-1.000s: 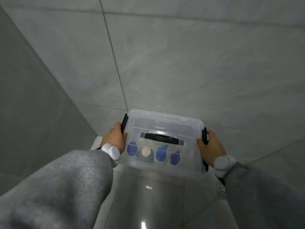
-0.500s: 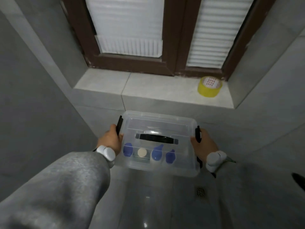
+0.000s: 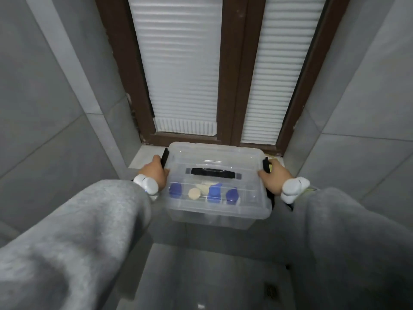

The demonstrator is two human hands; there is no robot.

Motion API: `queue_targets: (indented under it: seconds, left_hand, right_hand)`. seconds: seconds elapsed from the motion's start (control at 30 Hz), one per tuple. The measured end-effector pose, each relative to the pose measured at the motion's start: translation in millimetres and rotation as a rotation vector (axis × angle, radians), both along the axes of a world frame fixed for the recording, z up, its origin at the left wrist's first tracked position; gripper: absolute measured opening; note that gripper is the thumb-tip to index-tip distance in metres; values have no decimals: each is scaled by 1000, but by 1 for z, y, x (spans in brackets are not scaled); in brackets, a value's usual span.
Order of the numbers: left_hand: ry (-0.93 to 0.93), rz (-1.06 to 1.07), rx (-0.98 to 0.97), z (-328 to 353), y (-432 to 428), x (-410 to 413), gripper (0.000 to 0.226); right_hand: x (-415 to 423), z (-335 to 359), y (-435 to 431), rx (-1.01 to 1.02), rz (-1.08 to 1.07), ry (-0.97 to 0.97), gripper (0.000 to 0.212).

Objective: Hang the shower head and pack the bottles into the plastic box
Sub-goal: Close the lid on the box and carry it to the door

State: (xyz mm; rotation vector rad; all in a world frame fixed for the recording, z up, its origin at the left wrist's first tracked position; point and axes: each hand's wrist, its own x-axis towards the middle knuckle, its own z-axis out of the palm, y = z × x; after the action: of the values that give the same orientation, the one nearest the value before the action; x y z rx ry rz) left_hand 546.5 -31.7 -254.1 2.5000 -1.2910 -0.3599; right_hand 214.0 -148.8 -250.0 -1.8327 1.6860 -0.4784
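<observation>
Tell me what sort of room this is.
Most likely a bathroom or shower room: large grey wall tiles, a floor drain set in the glossy tiled floor, and a brown-framed window with ribbed, obscured panes.

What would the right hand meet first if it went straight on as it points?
Probably the brown window frame, low down. The right hand grips the plastic box at its side. Depth is unclear.

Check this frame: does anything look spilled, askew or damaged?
Nothing spilled. The plastic box is lidded and gripped at both sides by the left hand and right hand, with the bottles standing caps-up inside. Only the brown window frame looks chipped along its lower-left edge by the tiles.
</observation>
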Motion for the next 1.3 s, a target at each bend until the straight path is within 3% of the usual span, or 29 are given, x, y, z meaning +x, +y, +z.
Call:
queue_targets:
  seconds: [0.13, 0.4, 0.77, 0.97, 1.3]
  left_hand:
    - [14, -60, -65, 36, -22, 22, 39]
    - [40, -67, -57, 46, -60, 53, 51]
    - [76, -35, 11, 31, -127, 76, 47]
    - [92, -31, 60, -7, -166, 109, 62]
    - [61, -89, -20, 1, -175, 94, 39]
  right_hand:
    - [11, 37, -14, -61, -12, -42, 54]
    - [33, 44, -58, -40, 24, -36, 58]
    - [65, 32, -131, 18, 104, -1, 52]
    - [74, 25, -155, 38, 81, 48, 43]
    - [80, -9, -173, 20, 0, -88, 35]
